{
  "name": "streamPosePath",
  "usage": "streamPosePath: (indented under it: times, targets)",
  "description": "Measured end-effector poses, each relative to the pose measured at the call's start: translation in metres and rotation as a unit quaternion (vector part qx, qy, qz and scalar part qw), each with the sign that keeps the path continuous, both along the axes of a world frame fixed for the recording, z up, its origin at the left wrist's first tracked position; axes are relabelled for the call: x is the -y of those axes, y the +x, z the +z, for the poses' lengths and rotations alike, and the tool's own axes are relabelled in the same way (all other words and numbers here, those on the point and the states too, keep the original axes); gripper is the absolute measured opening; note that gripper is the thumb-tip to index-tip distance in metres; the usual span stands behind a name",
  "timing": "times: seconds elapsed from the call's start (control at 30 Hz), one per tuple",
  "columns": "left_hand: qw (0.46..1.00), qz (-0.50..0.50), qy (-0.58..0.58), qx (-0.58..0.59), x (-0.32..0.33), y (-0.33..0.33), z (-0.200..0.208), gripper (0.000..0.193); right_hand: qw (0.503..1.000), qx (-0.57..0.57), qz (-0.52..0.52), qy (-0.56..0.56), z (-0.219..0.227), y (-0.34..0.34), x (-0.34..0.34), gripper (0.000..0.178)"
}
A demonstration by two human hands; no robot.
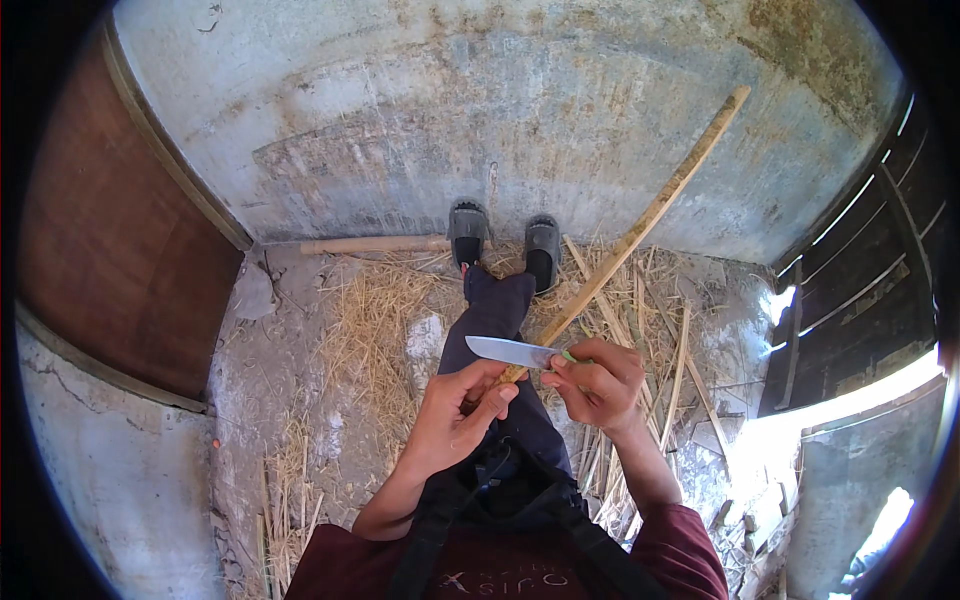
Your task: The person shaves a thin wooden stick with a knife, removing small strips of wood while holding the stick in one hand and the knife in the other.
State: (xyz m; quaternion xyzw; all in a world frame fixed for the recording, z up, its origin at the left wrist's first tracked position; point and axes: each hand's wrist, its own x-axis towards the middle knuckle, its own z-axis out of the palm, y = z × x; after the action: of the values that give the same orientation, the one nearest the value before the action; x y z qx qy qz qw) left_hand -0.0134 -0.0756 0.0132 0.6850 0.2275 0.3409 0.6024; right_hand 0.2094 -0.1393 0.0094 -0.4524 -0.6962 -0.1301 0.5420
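Note:
A long, pale brown strip of wood or bamboo [640, 225] slants from my lap toward the wall at the upper right. My left hand [462, 412] is closed around its near end, thumb and fingers pinching it. In my right hand [602, 382] is a knife [512, 352], gripped near its green handle, most of which the fingers hide. The broad metal blade points left and lies across the strip just beyond my left fingers. Whether the edge touches the strip I cannot tell.
Straw and shavings [375, 335] litter the floor, with several loose strips [683, 365] at the right. A pale pole [375, 244] lies along the concrete wall [400, 130] by my sandalled feet [542, 255]. A brown door panel [130, 230] stands left; dark slatted boards [860, 290] stand right.

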Motion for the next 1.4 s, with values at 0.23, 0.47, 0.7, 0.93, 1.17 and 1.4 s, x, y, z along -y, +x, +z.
streamPosePath:
  times: [0.23,0.47,0.7,0.93,1.17,1.4]
  targets:
    - [0.998,0.006,0.005,-0.056,0.004,-0.007,0.005,0.024,1.000,-0.004,0.018,-0.002,-0.001,-0.006,0.002,0.027]
    - [0.999,0.009,-0.043,0.009,0.015,-0.001,0.006,0.027,1.000,0.005,-0.002,0.025,-0.001,-0.007,0.002,0.026]
    - [0.999,0.012,-0.021,-0.032,0.014,-0.007,0.006,0.027,1.000,-0.012,-0.007,0.028,0.002,-0.001,0.000,0.024]
    - [0.998,0.038,0.005,-0.055,0.015,-0.009,0.012,0.027,1.000,0.006,-0.008,0.026,0.006,0.002,-0.003,0.022]
    - [0.998,0.032,-0.030,-0.053,0.025,-0.027,-0.002,0.022,0.982,-0.120,-0.126,0.078,0.012,0.046,-0.014,0.020]
    - [0.994,0.063,-0.059,-0.065,0.026,-0.023,-0.004,0.023,0.996,-0.053,-0.061,0.044,0.008,0.027,-0.005,0.020]
